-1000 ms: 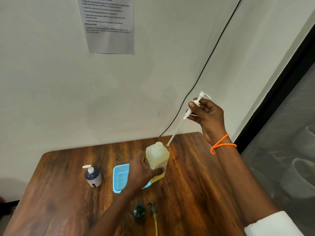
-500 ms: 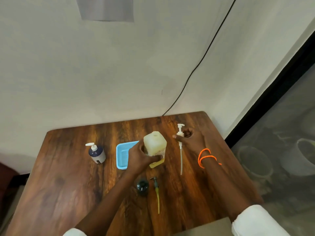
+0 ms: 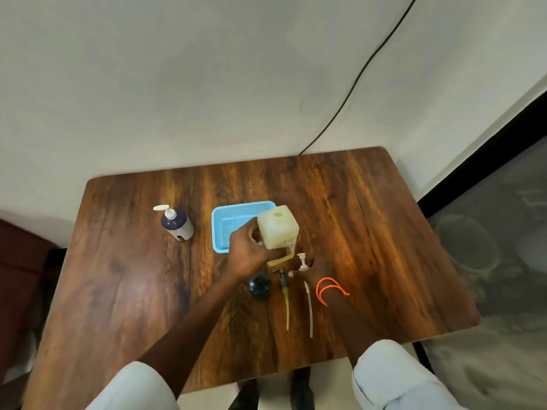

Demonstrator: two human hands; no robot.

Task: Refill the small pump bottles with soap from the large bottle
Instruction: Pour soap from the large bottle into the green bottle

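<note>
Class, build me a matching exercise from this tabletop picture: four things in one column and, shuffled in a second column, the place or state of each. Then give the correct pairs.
Column 1
1. large bottle
2. white pump
3. blue basket
4. navy pump bottle

Column 2
A. stands alone, pump fitted, on the left of the table
B. gripped upright by the left hand, mouth open
C. lies on the table under the right hand
D. sits behind the left hand

Pairs: 1-B, 2-C, 3-D, 4-A
</note>
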